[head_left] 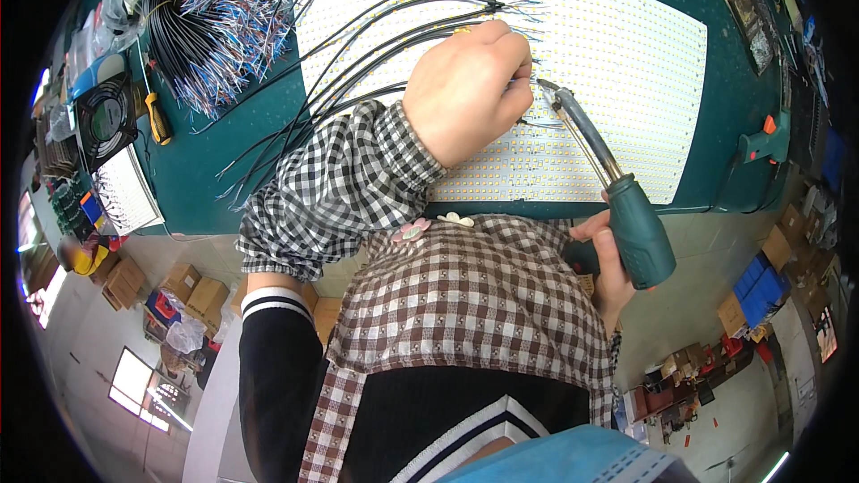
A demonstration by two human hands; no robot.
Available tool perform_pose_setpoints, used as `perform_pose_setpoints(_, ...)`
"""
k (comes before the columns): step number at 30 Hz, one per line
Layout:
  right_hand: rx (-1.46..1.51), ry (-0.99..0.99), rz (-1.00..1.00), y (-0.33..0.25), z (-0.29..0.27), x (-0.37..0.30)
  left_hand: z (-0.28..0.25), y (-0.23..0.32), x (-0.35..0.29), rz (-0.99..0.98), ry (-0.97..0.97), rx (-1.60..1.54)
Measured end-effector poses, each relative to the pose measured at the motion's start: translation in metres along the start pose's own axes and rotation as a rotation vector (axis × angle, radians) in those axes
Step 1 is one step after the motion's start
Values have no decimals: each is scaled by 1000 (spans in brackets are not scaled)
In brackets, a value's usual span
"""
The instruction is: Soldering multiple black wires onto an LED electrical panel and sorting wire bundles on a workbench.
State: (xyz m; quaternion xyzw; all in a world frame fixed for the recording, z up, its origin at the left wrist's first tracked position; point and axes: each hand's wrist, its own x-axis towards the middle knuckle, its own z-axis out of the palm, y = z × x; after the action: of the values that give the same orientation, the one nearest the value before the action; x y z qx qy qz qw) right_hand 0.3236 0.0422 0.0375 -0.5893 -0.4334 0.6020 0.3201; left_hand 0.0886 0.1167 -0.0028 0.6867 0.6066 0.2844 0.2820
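Observation:
A white LED board with rows of small yellowish chips lies on the green table. Over its middle, my left hand is closed in a pinch on a thin wire end of a black cable, mostly hidden by the fingers. My right hand grips a soldering gun with a green handle, low at the table's front edge; its grip is largely hidden. The gun's tip meets the board just right of my left fingertips. Several black cables run across the board's left part, their stripped coloured ends on it.
A thick bundle of black cables with blue, red and white ends lies at the far left. Near it are a yellow-handled screwdriver and a black fan. A green pistol-shaped tool rests at the right edge, below a long metal-and-dark block.

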Motion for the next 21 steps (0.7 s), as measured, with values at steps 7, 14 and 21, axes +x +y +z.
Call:
perform_pose_setpoints(7, -10, -19, -62, -6, 0, 2, -2, 1, 0, -3, -14, 5)
perform_pose_setpoints(14, 20, -27, -58, -7, 0, 3, -2, 1, 1, -6, -19, 4)
perform_pose_setpoints(21, 102, 36, -75, -4, 3, 2, -8, 1, 1, 34, -26, -45)
